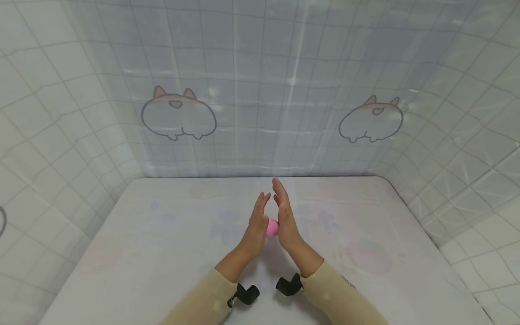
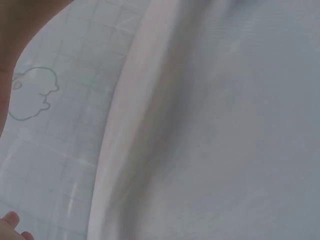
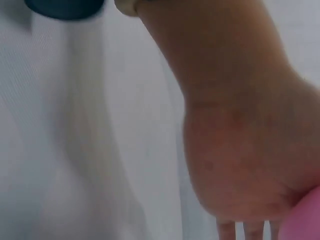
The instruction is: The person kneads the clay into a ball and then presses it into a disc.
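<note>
Going L to R on my feed: well left of the hands I've got a grid-lined sheet, then, ahead & left of them, a cartoon animal drawing w/ pointed ears. Just behind the L hand I see the L sleeve, beige, w/ a black wrist fitting on its inner side. That hand stands on edge, fingers straight & pointing fwd, palm turned in; my L wrist cam gets only a bit of arm & some fingertips. Btwn the two palms sits the pink ball, pressed flat-handed from both sides. Can't tell if it touches the pale table under the hands. R hand mirrors the other, fingers extended fwd; my R wrist cam shows the ball against its palm, partly cut off. Both hands lean closer at the fingertips than at the wrists. Just behind the R hand: a 2nd black fitting, then the R sleeve, also beige. Ahead & right of the hands, a 2nd drawing, then more grid sheet, far right.
</note>
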`<state>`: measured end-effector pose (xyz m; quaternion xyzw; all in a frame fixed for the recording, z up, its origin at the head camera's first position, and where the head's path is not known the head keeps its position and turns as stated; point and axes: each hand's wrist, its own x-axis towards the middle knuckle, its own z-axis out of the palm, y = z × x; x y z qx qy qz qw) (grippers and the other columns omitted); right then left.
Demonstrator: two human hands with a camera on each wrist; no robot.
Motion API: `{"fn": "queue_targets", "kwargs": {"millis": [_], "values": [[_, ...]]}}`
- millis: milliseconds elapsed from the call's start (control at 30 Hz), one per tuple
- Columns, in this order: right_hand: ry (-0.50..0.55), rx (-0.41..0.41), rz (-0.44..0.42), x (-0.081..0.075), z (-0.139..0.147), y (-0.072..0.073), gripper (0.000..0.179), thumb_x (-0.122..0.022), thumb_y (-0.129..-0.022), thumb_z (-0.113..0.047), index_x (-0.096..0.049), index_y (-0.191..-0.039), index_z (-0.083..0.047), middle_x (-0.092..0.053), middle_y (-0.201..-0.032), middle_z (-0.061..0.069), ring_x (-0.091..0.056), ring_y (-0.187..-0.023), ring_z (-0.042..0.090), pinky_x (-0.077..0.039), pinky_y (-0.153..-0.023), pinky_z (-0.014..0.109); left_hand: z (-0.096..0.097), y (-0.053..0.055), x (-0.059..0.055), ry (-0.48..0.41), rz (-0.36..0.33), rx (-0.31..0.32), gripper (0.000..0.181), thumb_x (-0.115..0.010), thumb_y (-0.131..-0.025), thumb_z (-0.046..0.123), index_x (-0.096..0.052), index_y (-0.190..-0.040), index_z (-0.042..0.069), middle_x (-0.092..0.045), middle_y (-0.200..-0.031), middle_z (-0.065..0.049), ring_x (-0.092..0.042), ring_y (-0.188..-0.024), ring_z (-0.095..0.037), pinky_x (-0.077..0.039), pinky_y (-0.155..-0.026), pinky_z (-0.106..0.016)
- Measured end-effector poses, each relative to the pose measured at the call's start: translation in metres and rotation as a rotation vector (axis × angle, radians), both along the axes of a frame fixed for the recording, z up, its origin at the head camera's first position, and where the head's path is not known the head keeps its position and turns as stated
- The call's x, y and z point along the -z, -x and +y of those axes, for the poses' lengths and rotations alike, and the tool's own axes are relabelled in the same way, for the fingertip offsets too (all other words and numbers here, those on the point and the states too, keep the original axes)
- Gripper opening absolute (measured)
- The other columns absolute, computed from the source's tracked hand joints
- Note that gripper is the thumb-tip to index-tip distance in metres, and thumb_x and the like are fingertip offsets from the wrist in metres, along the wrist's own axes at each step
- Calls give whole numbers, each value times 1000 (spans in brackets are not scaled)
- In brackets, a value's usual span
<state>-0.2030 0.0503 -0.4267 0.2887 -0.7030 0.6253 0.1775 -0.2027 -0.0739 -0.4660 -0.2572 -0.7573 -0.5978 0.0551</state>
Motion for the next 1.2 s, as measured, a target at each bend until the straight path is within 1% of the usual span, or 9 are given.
{"fn": "queue_targets", "kwargs": {"millis": [133, 333, 467, 567, 700, 800, 933, 1000, 1200], "values": [[45, 21, -63, 1, 4, 10, 77, -19, -104, -62, -19, -160, -9, -23, -163, 8, -23, -148, 30, -20, -117, 56, 3, -5, 3, 12, 8, 42, 86, -12, -97, 74, -16, -161, 18, -1, -167, -10, -1, -153, -33, -10, -109, -74], [79, 16, -145, 11, 10, 26, 78, -22, -102, -66, -18, -160, -14, -22, -164, 6, -20, -149, 28, -15, -119, 54, 7, -11, -2, -53, 48, 137, 82, -13, -100, 69, -12, -162, 15, -1, -167, -12, -4, -152, -35, -11, -110, -73], [79, -61, -215, 17, 13, 30, 80, -24, -101, -68, -15, -161, -15, -17, -165, 4, -14, -151, 28, -9, -117, 60, 8, -11, -4, -138, 95, 202, 80, -11, -103, 64, -8, -161, 9, -1, -166, -15, -12, -150, -38, -12, -113, -69], [70, -146, -260, 21, 13, 31, 84, -25, -99, -70, -13, -161, -16, -13, -166, 2, -10, -152, 26, -6, -117, 62, 10, -9, -7, -205, 151, 215, 79, -10, -105, 60, -6, -160, 5, -2, -166, -17, -11, -151, -38, -11, -115, -65], [55, -230, -264, 27, 10, 30, 86, -25, -99, -71, -10, -162, -14, -9, -167, 5, -9, -152, 26, -10, -117, 60, 11, -6, -11, -266, 227, 175, 78, -12, -106, 58, -7, -159, 1, -4, -166, -18, -4, -153, -33, -9, -118, -59], [52, -259, -244, 28, 6, 26, 85, -24, -100, -69, -9, -162, -12, -9, -167, 8, -12, -151, 30, -16, -117, 59, 10, -5, -13, -303, 240, 122, 80, -14, -105, 59, -9, -158, 0, -4, -166, -20, -2, -153, -32, -8, -118, -58], [56, -261, -200, 27, 0, 20, 85, -24, -101, -68, -8, -161, -10, -15, -165, 15, -17, -149, 35, -18, -116, 61, 9, -3, -16, -314, 252, 33, 80, -14, -105, 59, -10, -158, -2, -7, -165, -21, -4, -152, -34, -9, -117, -61], [47, -246, -161, 26, -2, 17, 85, -23, -101, -68, -8, -161, -8, -15, -165, 17, -18, -149, 36, -18, -116, 62, 8, 0, -16, -296, 261, -6, 80, -14, -105, 59, -11, -158, -1, -8, -165, -20, -6, -152, -35, -10, -116, -62], [12, -230, -52, 20, -7, 7, 86, -21, -102, -66, -6, -160, -3, -9, -166, 17, -12, -149, 43, -14, -115, 64, 5, 8, -13, -259, 221, -77, 82, -14, -103, 64, -11, -159, 4, -10, -167, -11, -13, -152, -31, -11, -117, -61]]}}
